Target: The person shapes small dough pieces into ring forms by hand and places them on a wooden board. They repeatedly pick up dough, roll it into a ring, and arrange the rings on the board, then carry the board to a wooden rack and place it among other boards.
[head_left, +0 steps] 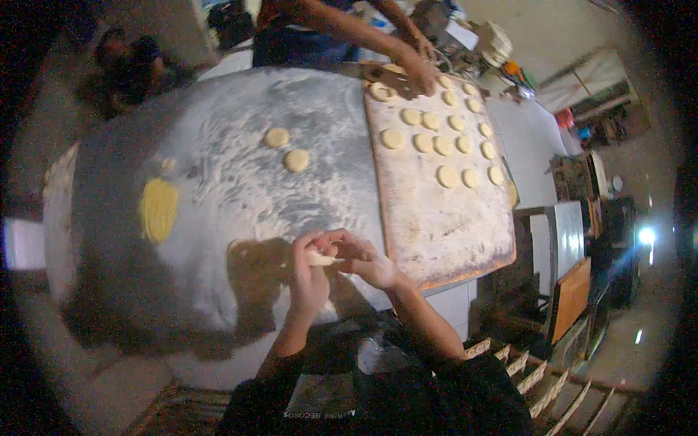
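Centrally, small pale lump of raw dough (320, 258), long axis left to right, pinched between both hands just above floured grey worktop (240, 182). Left hand (309, 280) curled closed beneath and left; right hand (363, 261) closed on its right end. Beyond, wooden board (443, 225) bearing flattened dough discs (447, 176).

dough piece (320, 258) | small, pale, flattened | pinched between both hands above floured table
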`<state>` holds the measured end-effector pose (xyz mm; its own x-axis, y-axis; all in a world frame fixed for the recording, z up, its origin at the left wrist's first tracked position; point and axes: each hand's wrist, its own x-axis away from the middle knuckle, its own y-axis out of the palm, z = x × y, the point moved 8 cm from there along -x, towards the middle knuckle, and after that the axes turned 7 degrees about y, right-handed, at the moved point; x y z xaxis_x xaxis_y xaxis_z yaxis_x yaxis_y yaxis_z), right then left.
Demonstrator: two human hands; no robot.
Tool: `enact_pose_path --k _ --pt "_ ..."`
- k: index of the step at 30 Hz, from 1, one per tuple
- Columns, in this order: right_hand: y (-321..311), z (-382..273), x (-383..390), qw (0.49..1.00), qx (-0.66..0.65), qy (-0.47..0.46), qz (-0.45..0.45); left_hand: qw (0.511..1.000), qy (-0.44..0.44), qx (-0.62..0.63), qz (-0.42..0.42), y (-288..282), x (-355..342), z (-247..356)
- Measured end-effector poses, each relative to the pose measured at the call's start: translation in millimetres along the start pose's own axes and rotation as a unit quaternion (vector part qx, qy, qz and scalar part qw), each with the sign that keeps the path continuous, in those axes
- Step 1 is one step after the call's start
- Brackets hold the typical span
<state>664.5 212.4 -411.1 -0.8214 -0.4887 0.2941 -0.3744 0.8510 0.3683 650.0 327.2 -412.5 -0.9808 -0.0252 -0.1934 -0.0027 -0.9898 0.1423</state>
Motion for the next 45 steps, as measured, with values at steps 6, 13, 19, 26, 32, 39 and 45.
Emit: enact_pose_path --k 6,13,19,26,32,39,45 --pt "-29 -50 40 0.881 0.409 -0.109 0.210 0.994 0.072 -0.057 0.053 41 3 2" --pt "-88 -43 65 0.999 0.017 -0.031 0.030 0.975 0.103 -0.194 0.004 135 2 14" --pt "-130 -78 100 0.984 0.115 -0.111 0.078 0.971 0.208 -0.119 0.007 195 -1 17" --pt "-167 -81 105 0.985 -0.114 -0.115 0.056 0.953 0.185 -0.240 0.027 226 -9 17" --pt "-179 -79 105 0.992 0.066 -0.065 0.086 0.964 -0.031 -0.262 0.026 231 -23 -10" --pt "-170 -86 105 0.996 0.083 -0.023 0.012 0.972 0.116 -0.203 0.009 240 -28 14" --pt "-221 -76 74 0.858 0.396 -0.056 0.322 0.814 -0.069 -0.577 0.007 187 -53 -11"
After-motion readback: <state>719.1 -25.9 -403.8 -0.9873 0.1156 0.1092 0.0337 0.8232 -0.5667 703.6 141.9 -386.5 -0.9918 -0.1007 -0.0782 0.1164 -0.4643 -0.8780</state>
